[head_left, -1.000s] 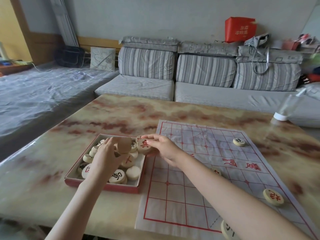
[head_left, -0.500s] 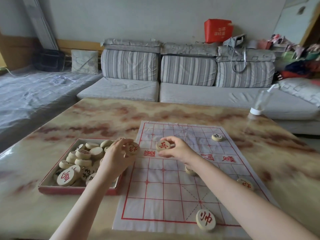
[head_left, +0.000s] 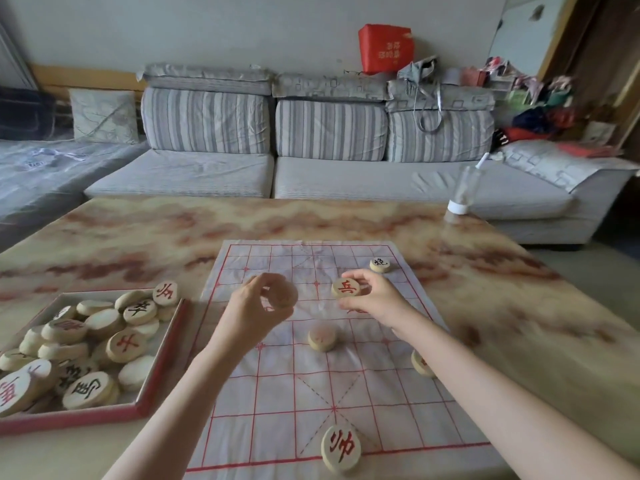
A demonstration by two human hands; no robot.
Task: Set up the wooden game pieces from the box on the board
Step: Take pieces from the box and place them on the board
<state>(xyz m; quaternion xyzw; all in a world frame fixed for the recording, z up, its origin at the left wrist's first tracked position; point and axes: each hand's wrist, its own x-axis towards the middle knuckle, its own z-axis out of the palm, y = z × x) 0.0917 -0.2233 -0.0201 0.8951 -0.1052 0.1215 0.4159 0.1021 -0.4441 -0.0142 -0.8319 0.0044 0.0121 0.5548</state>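
Left hand pinches a blurred disc at the board's 11 o'clock, right hand pinches the red-marked soldier at 1 o'clock; box with the rest sits at 9 o'clock. Lower each flat, face up, onto a line crossing, clear of the centre piece.

A: Landmark: grey sofa. Its back?
B: Three striped cushions, upright, with folded grey covers along their tops.
A: Above the sofa?
B: Plain pale wall. A red bag stands on the sofa back right of centre, with a grey bag just beside it, handles hanging down.
A: Left of the sofa?
B: A patterned cushion leaning on wood trim, and a low surface under plastic sheeting.
A: The right end?
B: A heap of coloured clutter.
A: In front?
B: A marbled beige-and-red table. A clear bottle with a white base stands near its far right corner. Beige floor. Light is soft and even.
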